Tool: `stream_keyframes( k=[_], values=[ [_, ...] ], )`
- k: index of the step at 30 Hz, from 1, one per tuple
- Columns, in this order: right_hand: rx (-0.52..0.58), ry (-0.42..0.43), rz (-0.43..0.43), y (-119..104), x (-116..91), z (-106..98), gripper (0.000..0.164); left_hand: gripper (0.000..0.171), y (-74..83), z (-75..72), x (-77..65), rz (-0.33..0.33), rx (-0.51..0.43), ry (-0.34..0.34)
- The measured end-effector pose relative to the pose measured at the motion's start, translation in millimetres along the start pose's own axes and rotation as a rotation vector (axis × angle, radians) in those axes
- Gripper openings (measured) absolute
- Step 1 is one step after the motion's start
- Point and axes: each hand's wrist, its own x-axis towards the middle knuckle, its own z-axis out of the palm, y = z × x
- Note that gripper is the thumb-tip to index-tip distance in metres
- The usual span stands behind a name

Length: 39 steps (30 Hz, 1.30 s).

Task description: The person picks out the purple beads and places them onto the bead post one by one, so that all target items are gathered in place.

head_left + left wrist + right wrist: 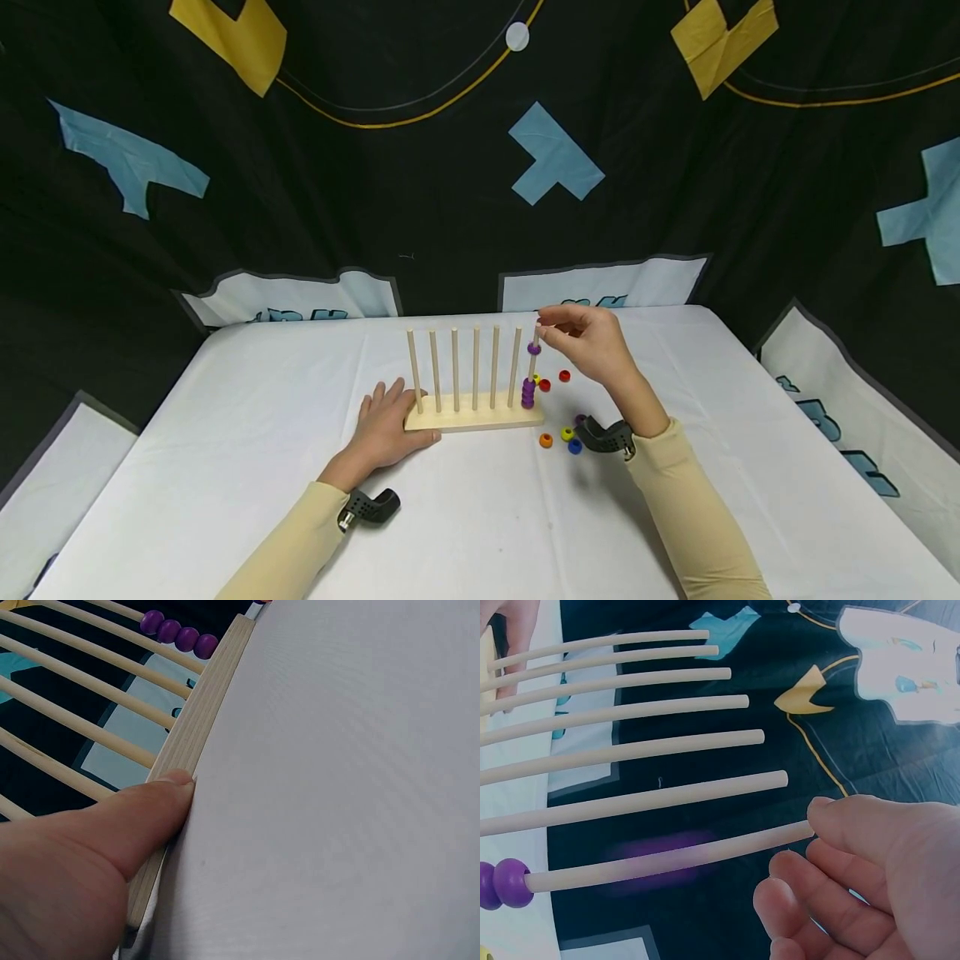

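Wooden peg rack (474, 418): one, with seven upright pegs, standing on a white-covered table (480, 517).

Done: four purple beads (528, 393) stacked at the foot of the rack's rightmost peg (532, 367); a fifth purple bead (534, 348) higher on it, blurred in the right wrist view, presumably sliding down.

Left, by judgement: the rack's other six pegs (476, 367), all bare. Loose off the rack's right end: two red beads (545, 385), one orange bead (546, 440), one blue bead (574, 447), one purple bead (580, 419), two yellow beads (567, 433). Further beads behind the right wrist: cannot tell.

Left hand (386, 423): at the rack's left end, fingers spread, thumb along its front edge.

Right hand (592, 342): at the rightmost peg's tip, fingers loosely bent, thumb apart, no bead held; contact with the tip uncertain.

Markings: teal letter-like shapes on white panels (600, 283) behind the rack, cut off, illegible. Brands: none readable.
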Motion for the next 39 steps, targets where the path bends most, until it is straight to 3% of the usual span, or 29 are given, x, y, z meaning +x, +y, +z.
stream_keyframes(
  k=[16, 24, 39],
  values=[
    [0.009, -0.022, 0.007, 2.1, 0.3, 0.2, 0.027, 0.069, -0.1, -0.2, 0.6, 0.005, 0.001, 0.002],
    [-0.069, -0.035, 0.013, 6.9, -5.5, -6.9, 0.027, 0.070, 0.1, 0.4, 0.0, 0.012, 0.005, 0.008],
    [-0.177, -0.108, 0.081, 41.2, -28.8, -20.8, 0.024, 0.071, -0.7, 0.4, -0.1, 0.006, 0.005, 0.008]
  ],
)
